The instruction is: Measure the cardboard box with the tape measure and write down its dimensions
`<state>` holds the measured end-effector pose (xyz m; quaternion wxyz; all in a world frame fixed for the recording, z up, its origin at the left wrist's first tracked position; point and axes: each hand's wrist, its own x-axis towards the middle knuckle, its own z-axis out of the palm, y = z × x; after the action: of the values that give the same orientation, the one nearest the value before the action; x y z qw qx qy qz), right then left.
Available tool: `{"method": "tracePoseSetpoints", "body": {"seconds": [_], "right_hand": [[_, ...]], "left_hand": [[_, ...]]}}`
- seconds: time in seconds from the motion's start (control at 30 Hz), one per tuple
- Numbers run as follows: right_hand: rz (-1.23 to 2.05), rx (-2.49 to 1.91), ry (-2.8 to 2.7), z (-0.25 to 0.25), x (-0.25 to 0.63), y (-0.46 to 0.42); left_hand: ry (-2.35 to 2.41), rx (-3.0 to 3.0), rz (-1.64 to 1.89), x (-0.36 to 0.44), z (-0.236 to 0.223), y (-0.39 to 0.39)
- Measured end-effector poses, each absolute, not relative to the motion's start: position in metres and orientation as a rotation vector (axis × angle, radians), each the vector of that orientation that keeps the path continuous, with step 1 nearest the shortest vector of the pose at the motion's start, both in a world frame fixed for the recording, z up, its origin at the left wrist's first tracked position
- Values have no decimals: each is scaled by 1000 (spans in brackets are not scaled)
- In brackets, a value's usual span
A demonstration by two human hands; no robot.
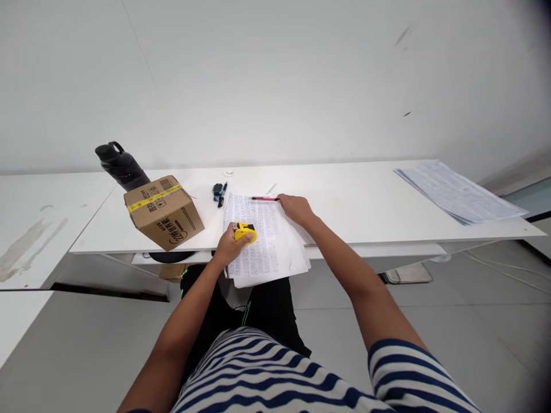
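My left hand [228, 246] is closed around a yellow tape measure [246, 233], held over the lower left part of some printed sheets [267, 252]. The thumb lies on the side of its case. At the top right of the sheets, my right hand [296, 207] is closed on the end of a red pen [264, 199] with dark ends, which points left across the paper's upper edge. The fingertips on the pen are mostly hidden behind the hand. The sheets are loosely stacked, and their lower edge hangs over the table's front edge.
A cardboard box [181, 221] with yellow tape stands left of the sheets, a black bottle [123, 166] behind it. Small dark items [218, 192] lie near the sheets' top left corner. More printed sheets [456, 192] lie at the right end of the white table [353, 201].
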<state>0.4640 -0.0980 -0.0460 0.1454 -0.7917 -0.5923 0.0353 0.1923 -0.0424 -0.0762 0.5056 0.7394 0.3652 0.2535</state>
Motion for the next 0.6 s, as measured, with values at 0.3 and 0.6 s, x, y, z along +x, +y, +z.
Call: {"method": "tracePoseSetpoints", "body": {"seconds": [0.3, 0.6], "right_hand": [[606, -1591, -1076, -65, 421, -153], [597, -1661, -1013, -75, 415, -156]], "left_hand": [[974, 1716, 707, 230, -69, -26], [964, 1748, 678, 230, -67, -23]]}}
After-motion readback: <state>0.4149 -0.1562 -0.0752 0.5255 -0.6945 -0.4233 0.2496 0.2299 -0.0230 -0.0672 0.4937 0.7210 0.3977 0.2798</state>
